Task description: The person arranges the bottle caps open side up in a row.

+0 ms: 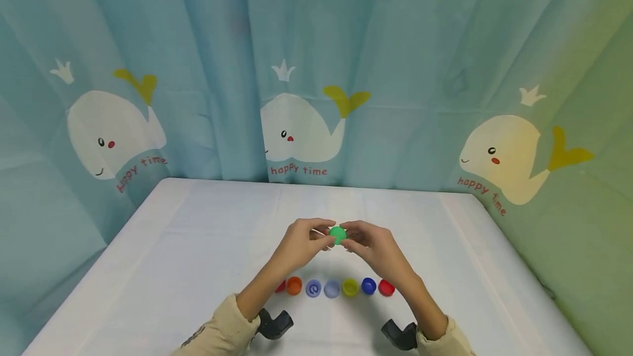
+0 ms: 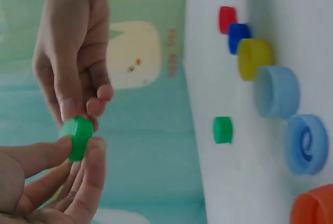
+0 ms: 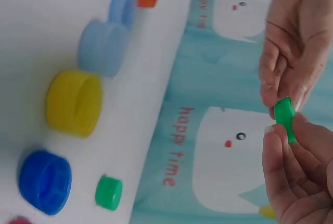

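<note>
Above the table, both hands hold one green bottle cap (image 1: 338, 235) between them. The left hand (image 1: 307, 242) pinches its left side with thumb and fingers; the right hand (image 1: 374, 244) pinches the right side. In the left wrist view the cap (image 2: 78, 137) is tilted, its rim facing sideways. A second green cap (image 2: 222, 129) lies on the table, hidden in the head view. Nearer the person runs a row of caps: orange (image 1: 294, 285), lilac with a swirl inside (image 1: 313, 288), pale blue (image 1: 332, 289), yellow (image 1: 350, 288), blue (image 1: 368, 286) and red (image 1: 387, 288).
A further red cap (image 1: 280, 287) is partly hidden by the left forearm at the row's left end. White cloth covers the table (image 1: 212, 235). Behind it hangs a blue-green curtain (image 1: 415, 70) with whale prints. Black wrist-worn pieces (image 1: 277, 325) sit by the sleeves.
</note>
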Motion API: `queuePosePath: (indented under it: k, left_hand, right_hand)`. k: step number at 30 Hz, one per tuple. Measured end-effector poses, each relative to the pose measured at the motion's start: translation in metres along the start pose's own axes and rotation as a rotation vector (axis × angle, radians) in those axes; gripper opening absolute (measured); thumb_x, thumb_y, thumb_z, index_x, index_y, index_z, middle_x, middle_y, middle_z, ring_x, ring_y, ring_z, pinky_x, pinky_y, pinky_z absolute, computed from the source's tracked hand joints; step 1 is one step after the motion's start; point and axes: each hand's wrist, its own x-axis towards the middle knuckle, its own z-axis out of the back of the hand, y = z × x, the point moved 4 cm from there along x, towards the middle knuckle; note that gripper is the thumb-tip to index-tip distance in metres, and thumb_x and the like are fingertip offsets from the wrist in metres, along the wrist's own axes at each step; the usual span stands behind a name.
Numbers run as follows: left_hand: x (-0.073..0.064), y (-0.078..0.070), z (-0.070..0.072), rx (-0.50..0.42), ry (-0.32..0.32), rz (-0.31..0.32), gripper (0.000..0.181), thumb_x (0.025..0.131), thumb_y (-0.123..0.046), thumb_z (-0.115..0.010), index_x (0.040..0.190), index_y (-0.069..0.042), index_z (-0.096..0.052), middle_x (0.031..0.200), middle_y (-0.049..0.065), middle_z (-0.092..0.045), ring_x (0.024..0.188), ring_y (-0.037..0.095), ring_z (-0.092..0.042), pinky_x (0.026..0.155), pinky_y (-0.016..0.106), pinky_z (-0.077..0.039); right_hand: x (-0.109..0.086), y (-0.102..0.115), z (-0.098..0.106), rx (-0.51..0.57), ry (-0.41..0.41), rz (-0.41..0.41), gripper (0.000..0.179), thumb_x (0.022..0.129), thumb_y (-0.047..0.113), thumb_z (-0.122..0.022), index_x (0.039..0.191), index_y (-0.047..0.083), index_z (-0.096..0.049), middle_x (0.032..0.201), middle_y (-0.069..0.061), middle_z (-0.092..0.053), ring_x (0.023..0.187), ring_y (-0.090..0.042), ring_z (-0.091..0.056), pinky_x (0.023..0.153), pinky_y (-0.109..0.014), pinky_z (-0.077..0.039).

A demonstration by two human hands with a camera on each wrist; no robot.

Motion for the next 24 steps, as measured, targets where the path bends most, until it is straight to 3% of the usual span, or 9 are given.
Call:
queuePosePath:
  k: [8,13,20,24]
  left_hand:
    - [-0.004,0.006,0.000,-0.107,-0.014,-0.062,0.025,0.088,-0.013,-0.067,0.110,-0.002,-0.066,0.095,0.005,-0.069,0.082,0.019,-0.067,0.076,0.027,-0.052]
    - [-0.005,0.009,0.000,-0.204,0.006,-0.051,0.020,0.088,-0.007,-0.066,0.107,-0.002,-0.065,0.099,0.009,-0.068,0.079,0.024,-0.068,0.073,0.029,-0.053]
    - [-0.010,0.009,0.002,-0.107,0.017,-0.068,0.020,0.089,-0.020,-0.066,0.107,-0.011,-0.067,0.099,0.003,-0.065,0.077,0.018,-0.068,0.075,0.027,-0.052]
    - [-0.009,0.010,0.001,-0.114,0.043,-0.066,0.023,0.092,-0.022,-0.063,0.113,-0.014,-0.066,0.102,0.004,-0.063,0.075,0.016,-0.068,0.074,0.031,-0.053]
  right_hand:
    - [-0.004,-0.001,0.001,0.165,-0.028,0.016,0.022,0.088,0.017,-0.067,0.109,0.009,-0.066,0.092,0.002,-0.068,0.077,-0.018,-0.067,0.072,-0.027,-0.053]
    - [-0.005,-0.002,-0.001,0.170,-0.038,0.030,0.017,0.088,0.017,-0.068,0.104,0.011,-0.066,0.091,0.003,-0.067,0.076,-0.015,-0.066,0.071,-0.028,-0.053]
    - [-0.007,-0.004,-0.005,0.143,-0.008,0.091,0.014,0.088,0.017,-0.067,0.101,0.014,-0.063,0.091,0.006,-0.066,0.078,-0.013,-0.065,0.070,-0.028,-0.053]
    - [-0.009,-0.005,-0.004,0.155,0.007,0.093,0.014,0.088,0.016,-0.068,0.100,0.015,-0.062,0.090,0.004,-0.067,0.076,-0.014,-0.066,0.070,-0.028,-0.054]
